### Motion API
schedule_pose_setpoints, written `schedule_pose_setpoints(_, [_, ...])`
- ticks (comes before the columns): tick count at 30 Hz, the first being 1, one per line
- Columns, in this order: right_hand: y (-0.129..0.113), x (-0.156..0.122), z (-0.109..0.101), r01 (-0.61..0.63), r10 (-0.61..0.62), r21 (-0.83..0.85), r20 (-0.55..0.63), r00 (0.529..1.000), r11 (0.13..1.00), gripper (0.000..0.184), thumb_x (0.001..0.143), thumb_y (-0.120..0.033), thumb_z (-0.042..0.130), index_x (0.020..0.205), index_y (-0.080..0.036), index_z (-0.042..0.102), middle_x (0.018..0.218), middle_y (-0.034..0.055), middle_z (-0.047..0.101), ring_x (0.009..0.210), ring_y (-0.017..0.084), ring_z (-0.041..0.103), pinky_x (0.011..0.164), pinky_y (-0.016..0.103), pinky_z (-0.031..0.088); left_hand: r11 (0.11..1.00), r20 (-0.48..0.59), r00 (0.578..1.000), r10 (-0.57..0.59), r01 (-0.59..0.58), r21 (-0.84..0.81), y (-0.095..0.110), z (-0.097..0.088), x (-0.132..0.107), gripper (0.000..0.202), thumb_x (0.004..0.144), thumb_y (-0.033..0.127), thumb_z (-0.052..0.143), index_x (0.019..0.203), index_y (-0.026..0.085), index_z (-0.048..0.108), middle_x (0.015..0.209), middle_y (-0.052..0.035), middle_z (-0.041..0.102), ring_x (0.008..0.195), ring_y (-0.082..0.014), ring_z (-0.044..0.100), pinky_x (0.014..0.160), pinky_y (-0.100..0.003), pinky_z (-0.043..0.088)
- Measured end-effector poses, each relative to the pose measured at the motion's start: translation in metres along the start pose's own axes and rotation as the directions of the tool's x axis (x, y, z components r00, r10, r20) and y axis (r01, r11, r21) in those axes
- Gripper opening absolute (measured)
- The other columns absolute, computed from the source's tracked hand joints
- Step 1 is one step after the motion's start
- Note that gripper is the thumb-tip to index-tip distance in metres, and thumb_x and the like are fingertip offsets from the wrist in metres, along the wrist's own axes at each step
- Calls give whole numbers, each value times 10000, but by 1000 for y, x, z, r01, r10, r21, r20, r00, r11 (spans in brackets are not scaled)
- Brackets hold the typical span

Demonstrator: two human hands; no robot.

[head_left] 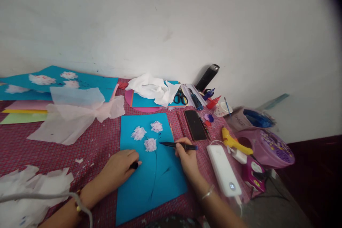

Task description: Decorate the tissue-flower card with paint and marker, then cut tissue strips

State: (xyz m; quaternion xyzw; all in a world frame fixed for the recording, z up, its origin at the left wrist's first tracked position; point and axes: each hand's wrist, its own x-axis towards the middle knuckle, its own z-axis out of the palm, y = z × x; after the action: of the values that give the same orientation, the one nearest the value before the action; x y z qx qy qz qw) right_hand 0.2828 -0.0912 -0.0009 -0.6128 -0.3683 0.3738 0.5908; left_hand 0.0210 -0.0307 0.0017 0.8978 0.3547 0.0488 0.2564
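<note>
A blue sheet of paper (139, 192) lies before me, with three fluffy white-and-purple tissue flowers (150, 144) on its upper half. Thin dark stem and leaf strokes run down below them. My right hand (186, 153) grips a dark marker (184, 145), its tip over the sheet just right of the lowest flower. On the sheet's left edge rests my left hand (121, 165), fingers curled around a black marker cap (134, 165).
White tissue (72, 121) and paper scraps (29, 196) lie left. Behind are scissors (181, 97) and a black bottle (207, 77). To the right are a phone (195, 125), white power bank (223, 171), yellow glue gun (235, 141) and purple container (267, 146). A grey cable (40, 195) crosses my left forearm.
</note>
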Motion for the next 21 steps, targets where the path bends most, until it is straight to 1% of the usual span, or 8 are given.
schedule_pose_setpoints(6, [1,-1,1,-14,13,12,45,999,1000,142,762,-348,701,758,-224,632,505,-60,524,464,129,477,463,249,367,1000,-4,1000,-12,13,11,0,0,0,259,991,282,436,769,199,543,802,-33,622,765,-206,587,686,-308,352])
schedule_pose_setpoints(8, [-2,-1,-4,-8,7,38,28,1000,999,129,801,-347,658,775,-226,618,498,-63,515,467,130,475,477,251,370,1000,10,1000,-17,17,22,0,0,0,265,996,288,427,775,197,540,812,-37,624,778,-212,593,692,-311,354])
schedule_pose_setpoints(10, [-12,2,-15,19,-16,68,-35,999,998,131,848,-363,609,823,-235,607,513,-68,507,482,130,473,504,256,383,1000,19,1000,-17,17,22,-1,0,0,272,998,297,419,775,195,536,817,-42,627,787,-217,601,693,-311,357])
schedule_pose_setpoints(13, [-36,16,-46,111,-104,28,-182,978,993,151,851,-392,601,879,-243,610,556,-60,537,499,133,482,533,271,406,1000,2,1000,-3,3,-1,-4,2,-1,288,993,338,421,767,199,532,803,-37,627,782,-217,608,683,-303,359])
schedule_pose_setpoints(15, [-54,34,-74,169,-186,-89,-257,948,982,195,827,-426,606,885,-241,616,558,-57,542,499,139,494,546,285,429,1000,-26,1000,7,-8,-24,-8,5,-1,303,988,372,424,763,205,537,783,-26,624,754,-204,606,669,-294,362])
schedule_pose_setpoints(16, [-63,43,-90,176,-209,-136,-286,935,975,225,818,-451,603,885,-237,619,560,-53,549,500,142,501,549,290,436,1000,-37,999,11,-12,-27,-10,6,-1,313,979,392,433,747,207,534,759,-21,618,727,-197,599,659,-291,363])
schedule_pose_setpoints(18, [-74,64,-121,173,-239,-209,-352,905,962,276,817,-481,595,910,-224,633,579,-43,577,506,143,505,520,280,410,999,-38,999,21,-22,-25,-15,10,0,321,964,418,442,739,212,542,746,-18,624,708,-195,599,654,-290,375])
schedule_pose_setpoints(21, [-76,92,-154,132,-260,-306,-427,866,943,278,793,-472,625,812,-195,639,513,-52,541,463,133,468,472,271,359,999,-29,999,32,-33,-14,-21,14,2,343,957,457,435,737,220,550,745,-20,635,699,-203,607,645,-296,385])
